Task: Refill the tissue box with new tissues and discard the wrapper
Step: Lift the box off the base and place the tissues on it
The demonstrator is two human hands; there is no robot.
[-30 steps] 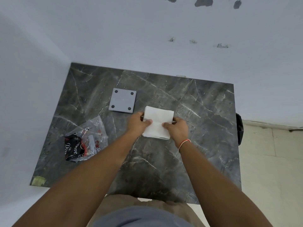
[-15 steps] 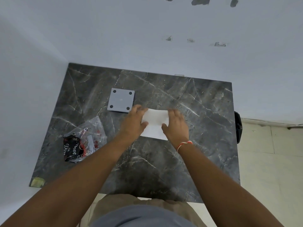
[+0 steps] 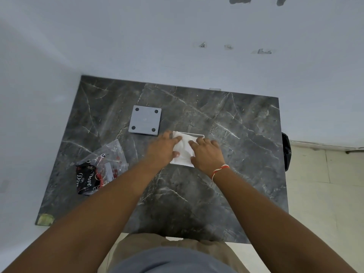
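My left hand (image 3: 164,149) and right hand (image 3: 206,154) lie flat on the white tissue stack (image 3: 183,152), fingers extended rather than curled, palms bearing down from either side. I grip nothing; I only press. The stack sits in the open tissue box (image 3: 197,134), of which only a thin pale rim shows along the stack's far edge; how deep the tissues have sunk I cannot tell. Pressing from both sides, I judge, keeps the soft sheets level so they seat squarely instead of bunching.

Just beyond and left of the box, near my left fingertips, lies the grey square base plate (image 3: 145,122) with four dark round feet facing up, probably set aside so the box can be filled from below. Well to the left of the box, apart from both hands, lies the crumpled wrapper (image 3: 99,170), clear plastic with black-and-red print, not yet discarded. All rests on the dark marble table (image 3: 236,174).
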